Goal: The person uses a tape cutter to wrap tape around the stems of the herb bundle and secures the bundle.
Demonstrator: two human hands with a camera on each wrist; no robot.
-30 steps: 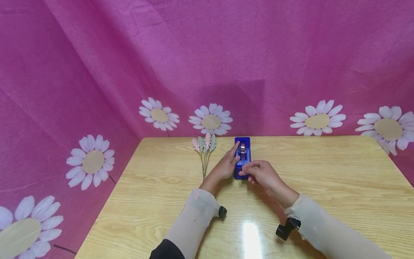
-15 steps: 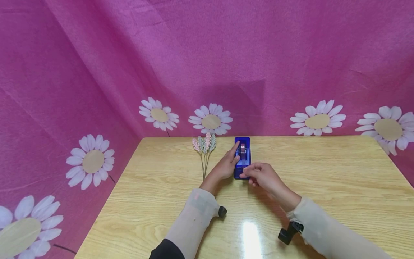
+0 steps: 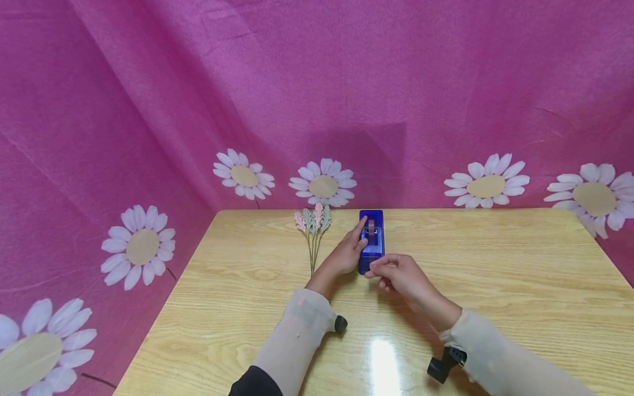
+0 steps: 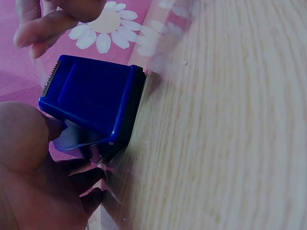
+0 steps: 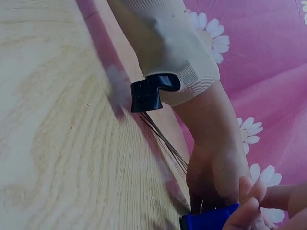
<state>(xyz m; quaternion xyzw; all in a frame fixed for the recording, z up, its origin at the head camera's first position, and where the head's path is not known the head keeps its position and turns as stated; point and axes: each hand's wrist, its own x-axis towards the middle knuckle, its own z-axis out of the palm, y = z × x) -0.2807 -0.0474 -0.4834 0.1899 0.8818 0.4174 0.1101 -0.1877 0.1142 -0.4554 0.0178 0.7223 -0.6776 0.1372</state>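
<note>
A blue tape dispenser stands at the far edge of the wooden table, with a roll of tape inside. My left hand holds it along its left side, index finger stretched toward the far end. In the left wrist view the left thumb lies at the dispenser's side, and the serrated blade shows at its upper left. Thumb and index finger of my right hand pinch together just past the dispenser's near end. Between them and the blade runs a faint, clear strip of tape, hard to make out.
Several artificial flower sprigs, pink and grey-green on thin stems, lie left of the left hand. The wooden table ends at a pink curtain printed with daisies. Each wrist carries a small black camera mount.
My right hand has drawn a little toward the person, from over the dispenser's near part to its near end, fingers still pinched. The left hand and the dispenser stay in place.
</note>
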